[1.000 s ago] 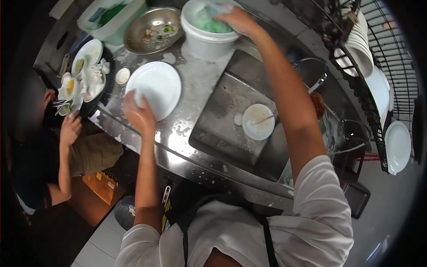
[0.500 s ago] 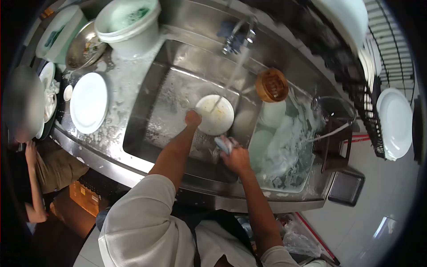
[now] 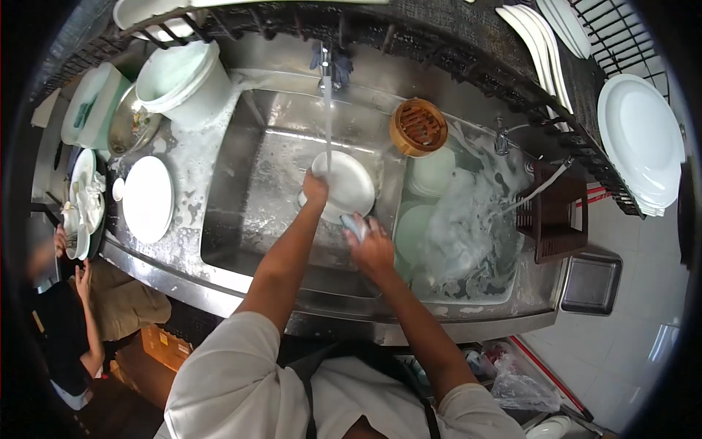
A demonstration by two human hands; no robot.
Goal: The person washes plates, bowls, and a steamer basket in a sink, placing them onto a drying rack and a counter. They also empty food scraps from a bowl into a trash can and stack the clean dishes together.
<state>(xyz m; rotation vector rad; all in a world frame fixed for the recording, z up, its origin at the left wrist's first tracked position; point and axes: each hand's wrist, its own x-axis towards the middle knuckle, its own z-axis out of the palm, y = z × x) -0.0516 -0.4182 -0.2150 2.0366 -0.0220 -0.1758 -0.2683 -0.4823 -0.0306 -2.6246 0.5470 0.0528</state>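
Observation:
A white plate (image 3: 349,186) is held tilted in the left sink basin (image 3: 281,212), under a stream of water from the tap (image 3: 326,69). My left hand (image 3: 315,187) grips the plate's left edge, fingers wrapped round it. My right hand (image 3: 371,247) is closed on a pale blue sponge (image 3: 355,226), close to the plate's lower right edge. The right basin (image 3: 504,293) holds foamy water with pale plates (image 3: 433,173) under it. A round bamboo steamer (image 3: 418,127) rests at the back, between the basins.
On the left counter stand a white bucket (image 3: 183,80), a metal bowl (image 3: 134,124) and a white oval plate (image 3: 148,199). A co-worker (image 3: 69,329) is at the far left, near used dishes (image 3: 88,194). Overhead runs a black rack (image 3: 468,62) with white plates (image 3: 640,139).
The view has shifted. The plate, earlier specked with yellowish bits, now looks whiter and tilted under the water. Both hands keep their holds. The co-worker's hands have moved up to the used dishes.

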